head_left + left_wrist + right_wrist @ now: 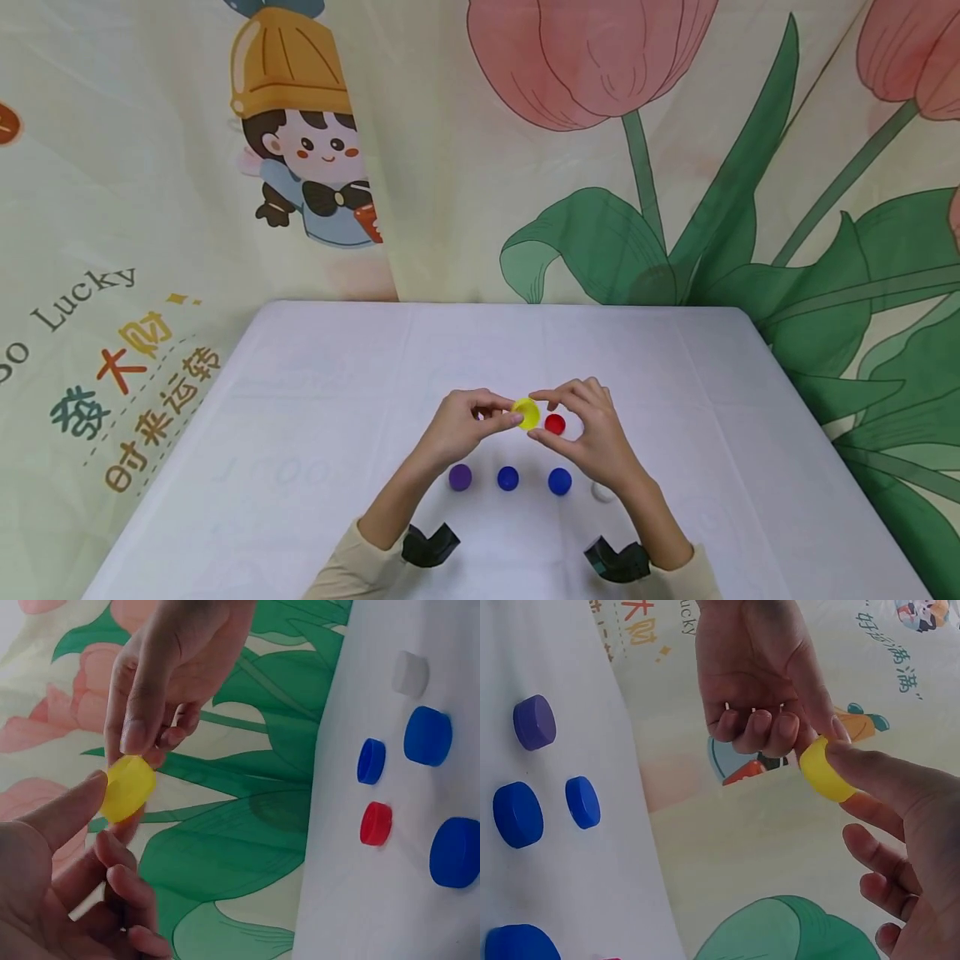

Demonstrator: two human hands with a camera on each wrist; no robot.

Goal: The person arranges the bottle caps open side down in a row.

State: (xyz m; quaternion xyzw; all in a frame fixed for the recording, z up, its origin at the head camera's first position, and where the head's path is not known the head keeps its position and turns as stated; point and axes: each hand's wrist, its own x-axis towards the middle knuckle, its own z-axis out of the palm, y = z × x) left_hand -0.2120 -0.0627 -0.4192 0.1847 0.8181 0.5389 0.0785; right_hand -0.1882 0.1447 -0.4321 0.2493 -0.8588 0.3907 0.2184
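Observation:
Both hands hold a yellow bottle cap (527,413) above the table, its hollow side facing up in the head view. My left hand (468,423) pinches its left edge between thumb and forefinger. From the other side, my right hand (592,429) grips it with thumb and index finger, the other fingers loosely bent. In the right wrist view, the right thumb lies over the yellow cap (826,769) and the left fingertips meet its upper edge. A red cap (555,424) lies on the table, seen between the right thumb and index finger.
Nearer the person, a purple cap (461,477), two blue caps (507,478) and a white cap (603,492) form a row on the white table (315,400). The right forearm partly covers the white one. A smaller blue cap (371,761) shows in the left wrist view. A printed curtain (435,167) hangs behind.

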